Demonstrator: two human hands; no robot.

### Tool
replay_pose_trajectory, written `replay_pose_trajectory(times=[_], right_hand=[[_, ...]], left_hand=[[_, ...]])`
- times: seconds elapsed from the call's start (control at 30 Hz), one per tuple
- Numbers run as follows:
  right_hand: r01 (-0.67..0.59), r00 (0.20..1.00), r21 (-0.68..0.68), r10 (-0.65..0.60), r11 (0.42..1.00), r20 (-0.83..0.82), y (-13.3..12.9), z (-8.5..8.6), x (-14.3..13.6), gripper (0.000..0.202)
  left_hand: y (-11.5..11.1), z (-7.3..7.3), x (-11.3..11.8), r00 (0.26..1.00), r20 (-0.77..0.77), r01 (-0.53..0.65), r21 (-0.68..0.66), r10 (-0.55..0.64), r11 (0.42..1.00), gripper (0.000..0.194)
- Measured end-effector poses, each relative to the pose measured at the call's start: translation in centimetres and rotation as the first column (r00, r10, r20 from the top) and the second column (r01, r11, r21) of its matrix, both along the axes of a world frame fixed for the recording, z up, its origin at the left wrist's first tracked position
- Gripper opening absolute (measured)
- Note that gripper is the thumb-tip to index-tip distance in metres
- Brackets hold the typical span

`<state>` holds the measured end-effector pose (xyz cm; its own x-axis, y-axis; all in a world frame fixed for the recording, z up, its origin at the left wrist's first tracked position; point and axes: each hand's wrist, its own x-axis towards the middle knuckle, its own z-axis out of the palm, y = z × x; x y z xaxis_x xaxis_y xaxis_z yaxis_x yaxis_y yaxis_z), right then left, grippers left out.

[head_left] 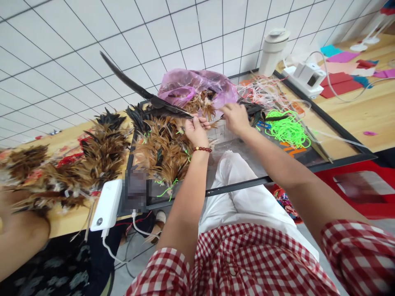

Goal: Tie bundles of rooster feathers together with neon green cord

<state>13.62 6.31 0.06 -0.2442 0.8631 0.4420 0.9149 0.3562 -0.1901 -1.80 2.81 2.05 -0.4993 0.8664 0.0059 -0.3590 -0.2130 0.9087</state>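
My left hand [197, 129], with a beaded bracelet on the wrist, is closed round the quill end of a long dark feather [138, 88]. The feather slants up to the left, across the tiled wall behind. A little to the right, my right hand [237, 118] has its fingers curled close together; what is between them is too small to make out. Brown feather bundles [168, 144] lie left of my left hand, some tied with green string. Beyond both hands sits a pink plastic bag [197, 84] with brown feathers at its mouth. Dark feathers [254, 111] lie beside my right hand.
Bright green cord [286, 129] and pale strands [262, 92] lie on the black-framed glass panel [237, 183]. A white tumbler [273, 51] and a power strip [304, 78] stand back right. More feather bundles [105, 152], a power bank [106, 203] and another person's arm [23, 234] are left.
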Motion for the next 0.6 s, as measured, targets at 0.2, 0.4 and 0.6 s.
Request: replay_pose_trajectory(times=[0.2,0.4,0.6], right_hand=[[0.237,0.960,-0.074,-0.245,0.969,-0.136,2.5,-0.7,6.3,0.027],[0.085,0.832,-0.148,-0.152,0.985,-0.534,2.3,0.0,7.1,0.014],[-0.301,0.346,-0.205,-0.094,0.931,-0.934,0.7,1.8,5.1,0.030]], left_hand=[[-0.4,-0.5,1.1,0.993,-0.038,0.108,-0.097,-0.112,0.989,0.012],[-1.3,-0.9,2.4,0.946,0.006,0.317,-0.232,-0.324,0.920,0.015],[-1.8,-0.9,2.4,0.900,0.050,0.431,-0.261,-0.433,0.864,0.019]])
